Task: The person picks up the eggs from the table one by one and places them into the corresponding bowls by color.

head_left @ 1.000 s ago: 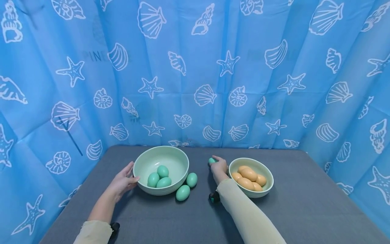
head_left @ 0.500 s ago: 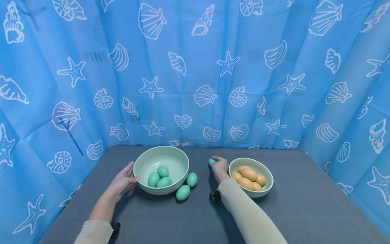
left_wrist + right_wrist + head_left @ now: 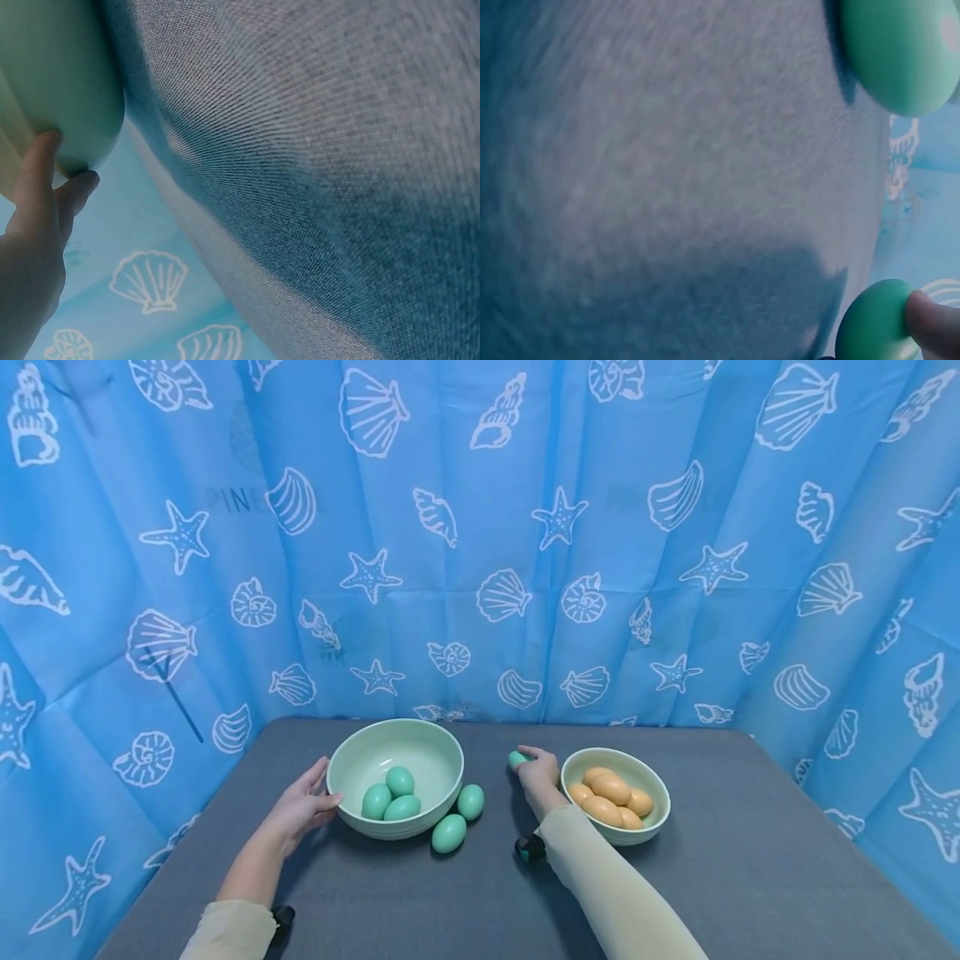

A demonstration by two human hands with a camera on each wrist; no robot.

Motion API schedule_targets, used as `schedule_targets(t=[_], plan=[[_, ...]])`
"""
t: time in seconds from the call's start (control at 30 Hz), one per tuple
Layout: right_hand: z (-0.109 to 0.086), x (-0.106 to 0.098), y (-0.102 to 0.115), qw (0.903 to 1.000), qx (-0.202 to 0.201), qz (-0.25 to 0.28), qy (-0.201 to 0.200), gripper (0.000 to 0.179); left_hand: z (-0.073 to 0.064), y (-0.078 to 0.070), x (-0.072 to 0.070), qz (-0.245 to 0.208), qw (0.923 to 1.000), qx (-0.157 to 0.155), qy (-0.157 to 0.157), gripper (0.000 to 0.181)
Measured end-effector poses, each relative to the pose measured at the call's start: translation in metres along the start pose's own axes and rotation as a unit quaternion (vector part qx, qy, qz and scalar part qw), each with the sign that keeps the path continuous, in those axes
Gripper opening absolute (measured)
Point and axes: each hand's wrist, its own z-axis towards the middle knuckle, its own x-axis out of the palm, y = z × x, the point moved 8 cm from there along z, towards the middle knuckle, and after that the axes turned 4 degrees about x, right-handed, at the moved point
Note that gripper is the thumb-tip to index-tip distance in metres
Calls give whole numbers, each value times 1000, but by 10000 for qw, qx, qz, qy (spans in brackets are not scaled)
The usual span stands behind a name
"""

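At the left, a large pale green bowl [image 3: 435,747] holds several green eggs [image 3: 402,807]. My left hand [image 3: 300,810] holds its left side, thumb at the rim and fingers along the outer wall. In the left wrist view, fingertips [image 3: 86,180] touch the bowl [image 3: 60,67] from outside. My right hand [image 3: 542,774] pinches a green egg [image 3: 516,759] to the left of a smaller pale bowl [image 3: 652,772]. In the right wrist view, a finger [image 3: 934,322] lies against that held egg [image 3: 874,322].
Two loose green eggs [image 3: 449,833] lie at the large bowl's right side. Another green egg [image 3: 907,52] shows at the top of the right wrist view. Orange eggs [image 3: 611,788] fill the small bowl, close beside the right forearm. A blue shell-print curtain [image 3: 480,543] hangs behind the grey table [image 3: 420,902].
My right hand has shifted very slightly left with the green egg. The left hand keeps its hold on the large bowl, and both bowls stay in place.
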Motion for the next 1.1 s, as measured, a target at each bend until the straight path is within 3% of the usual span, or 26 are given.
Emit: schedule_targets(t=[0.5, 1.1], plan=[[-10, 0, 4, 9979, -96, 341, 534, 44, 0, -1, -1, -19, 10000, -17, -38, 81], [-37, -5, 32, 9933, -212, 455, 1041, 41, 0, -1, 0, -58, 10000, 24, 11, 81]])
